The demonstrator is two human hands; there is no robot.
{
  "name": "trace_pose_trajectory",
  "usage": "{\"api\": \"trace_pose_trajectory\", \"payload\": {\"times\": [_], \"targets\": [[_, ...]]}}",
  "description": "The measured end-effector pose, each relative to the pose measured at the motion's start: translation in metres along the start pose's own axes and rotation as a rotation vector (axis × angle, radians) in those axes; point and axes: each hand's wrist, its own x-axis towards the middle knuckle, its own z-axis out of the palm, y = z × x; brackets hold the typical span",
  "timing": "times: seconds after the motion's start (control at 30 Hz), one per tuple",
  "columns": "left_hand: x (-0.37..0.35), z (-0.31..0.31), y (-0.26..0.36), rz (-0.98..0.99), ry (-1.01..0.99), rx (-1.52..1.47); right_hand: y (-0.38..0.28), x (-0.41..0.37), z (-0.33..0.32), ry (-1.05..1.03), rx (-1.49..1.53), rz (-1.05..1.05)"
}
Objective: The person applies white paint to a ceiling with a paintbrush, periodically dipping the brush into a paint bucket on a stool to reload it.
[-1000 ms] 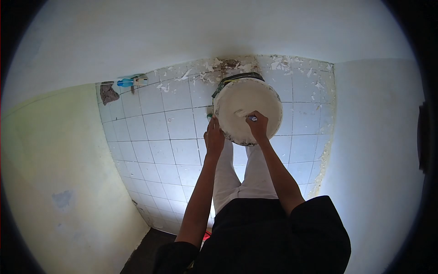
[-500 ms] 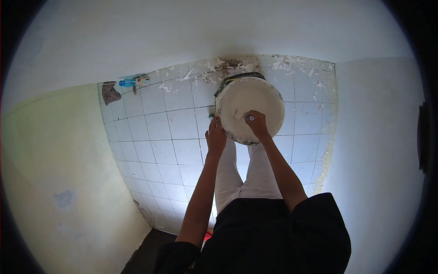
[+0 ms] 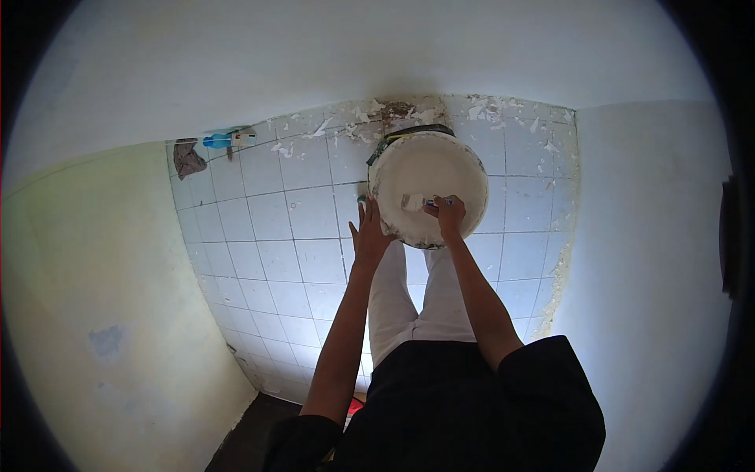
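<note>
Below me stands a round bucket (image 3: pixel 374 177) with a dirty, stained rim, holding creamy white paint (image 3: pixel 429 165). My right hand (image 3: pixel 451 215) is closed around the handle of a paintbrush (image 3: pixel 412 202), and the whitish brush head points left over the paint. At the bucket's left side, my left hand (image 3: pixel 370 236) rests against the rim with its fingers stretched and spread. A small green object (image 3: pixel 362 199) shows partly behind those fingertips.
White tiles (image 3: pixel 267 212) cover the floor, with peeled flakes (image 3: pixel 322 127) along the far wall. A blue bottle (image 3: pixel 218 141), a small box (image 3: pixel 244 139) and a dark rag (image 3: pixel 189 160) lie at the far left. Walls enclose both sides.
The paintbrush has tilted, so its head now shows pointing left instead of being hidden below my right hand. My left hand's fingers have spread wider at the rim.
</note>
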Motion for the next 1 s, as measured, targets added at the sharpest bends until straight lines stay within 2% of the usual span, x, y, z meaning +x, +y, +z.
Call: {"api": "trace_pose_trajectory", "payload": {"times": [0.07, 0.17, 0.23, 0.37, 0.43, 0.57, 0.63, 0.77, 0.83, 0.87, 0.93, 1.0], "targets": [[0.001, 0.003, -0.004, 0.017, -0.018, 0.023, 0.0, 0.002, -0.003, -0.011, -0.071, -0.008], [0.002, 0.006, -0.005, 0.048, -0.014, 0.045, -0.014, -0.001, -0.003, -0.044, 0.03, 0.013], [0.001, 0.006, -0.004, 0.043, -0.005, 0.046, -0.01, 0.012, -0.007, -0.156, -0.108, 0.035], [-0.001, 0.005, -0.001, 0.041, 0.031, 0.08, -0.002, 0.033, -0.007, -0.253, -0.061, 0.077], [-0.002, 0.002, -0.001, 0.046, 0.026, 0.107, 0.023, 0.057, -0.01, -0.456, -0.479, -0.573], [-0.002, 0.003, -0.002, 0.066, 0.04, 0.141, -0.007, 0.052, 0.005, -0.553, -0.524, -0.472], [-0.003, 0.003, 0.0, 0.061, 0.032, 0.159, -0.032, 0.04, 0.011, -0.476, -0.572, -0.219], [-0.001, 0.008, -0.004, 0.079, 0.057, 0.168, -0.003, 0.066, 0.008, -0.547, -0.612, -0.218], [0.001, 0.009, -0.005, 0.046, -0.011, 0.18, -0.039, 0.043, 0.002, -0.703, -0.473, -0.276], [0.002, 0.009, -0.006, 0.043, -0.006, 0.182, -0.051, 0.034, -0.001, -0.708, -0.471, -0.279], [0.001, 0.009, -0.006, 0.032, -0.015, 0.159, -0.068, 0.018, -0.009, -0.663, -0.616, -0.449], [0.001, 0.008, -0.005, 0.027, -0.017, 0.163, -0.079, 0.005, -0.013, -0.62, -0.61, -0.479]]}}
